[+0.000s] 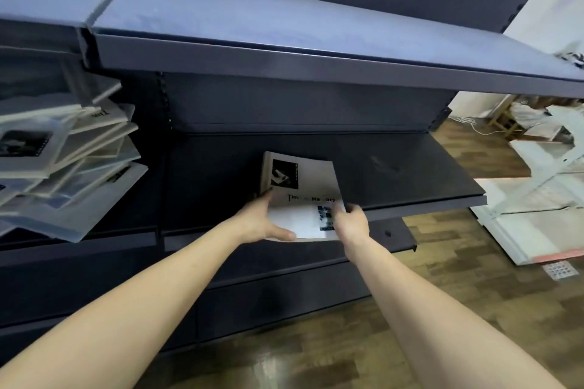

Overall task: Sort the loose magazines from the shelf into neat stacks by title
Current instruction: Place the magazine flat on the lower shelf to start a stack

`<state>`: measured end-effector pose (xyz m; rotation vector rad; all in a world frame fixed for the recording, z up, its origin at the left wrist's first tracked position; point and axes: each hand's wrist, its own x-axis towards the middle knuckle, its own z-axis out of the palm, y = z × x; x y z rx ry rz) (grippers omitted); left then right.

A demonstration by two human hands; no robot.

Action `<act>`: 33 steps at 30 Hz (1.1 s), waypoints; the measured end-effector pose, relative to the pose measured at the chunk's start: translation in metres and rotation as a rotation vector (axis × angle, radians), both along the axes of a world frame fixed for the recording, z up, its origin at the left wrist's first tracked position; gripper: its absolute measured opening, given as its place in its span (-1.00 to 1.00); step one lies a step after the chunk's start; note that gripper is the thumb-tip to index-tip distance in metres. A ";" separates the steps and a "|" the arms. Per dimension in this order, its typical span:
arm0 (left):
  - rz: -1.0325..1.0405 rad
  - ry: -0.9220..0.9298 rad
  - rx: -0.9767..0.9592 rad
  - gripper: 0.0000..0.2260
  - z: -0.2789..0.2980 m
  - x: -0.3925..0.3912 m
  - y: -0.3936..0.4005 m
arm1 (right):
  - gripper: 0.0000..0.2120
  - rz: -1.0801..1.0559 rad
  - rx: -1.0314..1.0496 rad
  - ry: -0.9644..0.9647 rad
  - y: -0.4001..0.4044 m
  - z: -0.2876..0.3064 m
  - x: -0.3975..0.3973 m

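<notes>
A white magazine with a black-and-white cover photo and a dark title line lies over the front of the dark middle shelf. My left hand grips its near left corner, thumb along the bottom edge. My right hand holds its near right edge, fingers curled over the cover. A messy pile of loose magazines lies fanned out on the shelf section to the left, several overhanging the edge.
A wide upper shelf juts out above the work area. A lower shelf lip shows under the magazine. White boards and bags clutter the wooden floor on the right, near a floor drain.
</notes>
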<state>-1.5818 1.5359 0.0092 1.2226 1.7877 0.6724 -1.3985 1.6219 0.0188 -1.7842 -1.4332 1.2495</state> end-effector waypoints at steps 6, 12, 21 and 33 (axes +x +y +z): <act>-0.044 0.196 -0.031 0.16 -0.010 0.042 0.046 | -0.58 0.074 -0.031 0.034 0.056 0.001 0.040; 0.060 0.226 -0.014 0.04 -0.014 0.090 0.101 | -0.59 0.197 -0.042 0.059 0.122 0.004 0.088; 0.220 0.353 0.004 0.04 -0.026 0.167 0.159 | -0.55 0.317 0.021 -0.028 0.195 -0.011 0.152; 0.277 0.446 0.011 -0.03 -0.023 0.224 0.238 | -0.42 0.515 0.216 -0.278 0.265 -0.022 0.196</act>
